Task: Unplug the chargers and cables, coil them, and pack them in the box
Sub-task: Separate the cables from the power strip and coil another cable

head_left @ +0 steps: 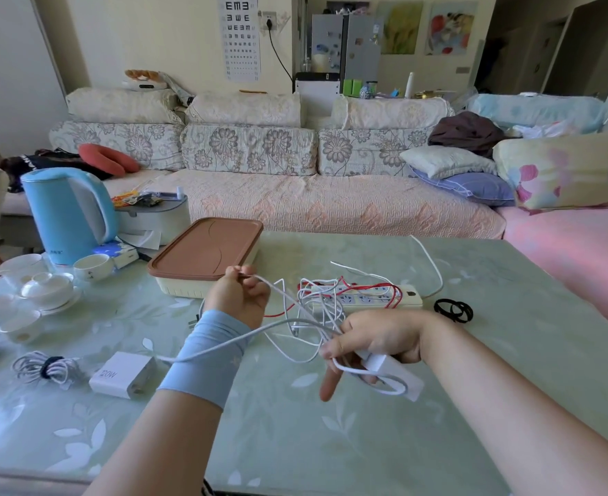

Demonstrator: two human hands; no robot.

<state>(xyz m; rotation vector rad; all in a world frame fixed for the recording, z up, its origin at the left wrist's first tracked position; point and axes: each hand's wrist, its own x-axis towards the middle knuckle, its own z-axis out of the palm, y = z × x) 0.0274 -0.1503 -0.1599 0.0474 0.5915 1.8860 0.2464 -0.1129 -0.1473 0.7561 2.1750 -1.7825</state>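
Head cam: right hand (377,338) is curled round a white charger (401,375) with loops of white cable (216,347) on it, index finger sticking out and down. Left hand (240,295) pinches the same cable up higher. The box (202,252), brown lid on, sits just past the left hand. The power strip (367,298) with tangled red and white wires lies just beyond the right hand. Another charger (122,375) sits left of the left forearm.

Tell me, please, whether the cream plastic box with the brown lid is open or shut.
Shut: the brown lid lies flat over the cream plastic box, covering its top.
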